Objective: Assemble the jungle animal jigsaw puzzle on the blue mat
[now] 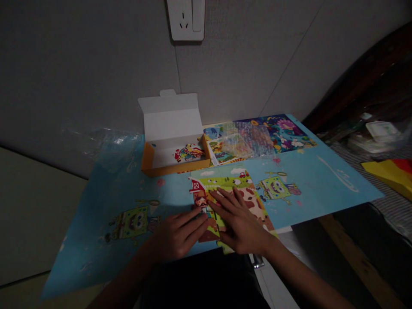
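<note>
A farm-scene jigsaw puzzle [225, 182] lies on the table in front of me, with a red barn, sheep and a brown-spotted cow. My left hand [182, 234] is at its lower left, fingers bent together with their tips on a puzzle piece [210, 225] that bears a small figure. A narrow dark gap runs between this piece and the part to its right. My right hand [240, 221] rests flat on the puzzle's middle, fingers spread, covering part of the cow. The left thumb is hidden.
Behind the puzzle, an orange box [177, 167] with its white lid raised holds loose pieces [189, 152]. To its right lie colourful picture sheets [288, 131] under clear plastic wrap [247, 139]. A blue cartoon mat [322, 184] covers the table. A socket [183, 21] is on the wall.
</note>
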The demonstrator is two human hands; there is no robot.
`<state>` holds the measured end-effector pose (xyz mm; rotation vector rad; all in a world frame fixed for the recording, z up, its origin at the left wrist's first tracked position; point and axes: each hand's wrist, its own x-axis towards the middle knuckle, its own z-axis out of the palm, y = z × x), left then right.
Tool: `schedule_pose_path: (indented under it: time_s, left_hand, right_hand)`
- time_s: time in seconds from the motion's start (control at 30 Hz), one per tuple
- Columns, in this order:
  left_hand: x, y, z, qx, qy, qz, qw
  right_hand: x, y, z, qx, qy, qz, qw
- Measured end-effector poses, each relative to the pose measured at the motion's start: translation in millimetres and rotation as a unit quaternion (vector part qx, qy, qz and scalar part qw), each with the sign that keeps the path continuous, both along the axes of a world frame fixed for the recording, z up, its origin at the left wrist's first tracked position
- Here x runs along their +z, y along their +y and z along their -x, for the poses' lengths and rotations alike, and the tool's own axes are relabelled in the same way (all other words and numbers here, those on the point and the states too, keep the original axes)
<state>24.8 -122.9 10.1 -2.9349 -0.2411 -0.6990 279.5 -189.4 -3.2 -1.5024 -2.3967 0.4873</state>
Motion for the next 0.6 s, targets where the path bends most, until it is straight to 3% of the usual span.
schedule_pose_path:
  time_s: [0.23, 0.43, 0.6]
  left_hand:
    - [-3.5, 15.7, 11.6, 0.058, 0.011, 0.006, 0.998]
    - [-12.3, 32.3, -4.4, 0.073, 0.027, 0.045, 0.996]
    - [-6.8, 42.1, -13.6, 0.071, 0.047, 0.046, 0.995]
  right_hand:
    - [1.6, 2.3, 1.2, 0.008, -0.013, 0.014, 1.000]
    - [-1.2, 2.0, 1.0, -0.017, 0.007, 0.003, 1.000]
    - [-3.7, 1.1, 1.2, -0.033, 0.040, -0.017, 0.999]
